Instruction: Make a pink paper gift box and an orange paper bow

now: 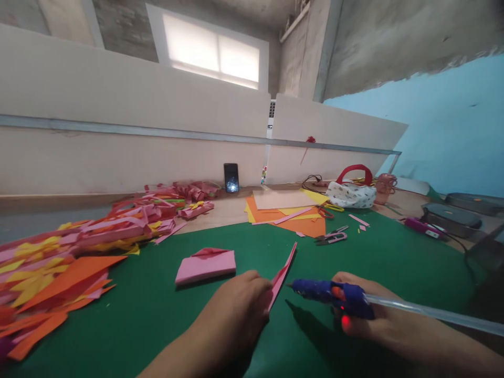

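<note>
Pinched in my left hand (252, 299) is a narrow pink paper strip (284, 273), its free end pointing up and away from me. My right hand (366, 304) grips a blue hot glue gun (326, 293), with a clear glue stick (429, 313) running out of its back and a red light glowing near the fingers. The gun's nozzle is close to the strip, with a small gap between them. Beyond my left hand, a folded pink paper piece (207, 266) lies on the green mat (157, 325).
Pink, yellow and orange paper pieces (79, 247) are heaped at the left. Ahead lie coloured sheets (283, 202), thread snips (331, 237) and yellow-handled scissors (334, 207). A phone (231, 177) leans on the board. A bag (350, 193) and a pink power strip (423, 227) are at right.
</note>
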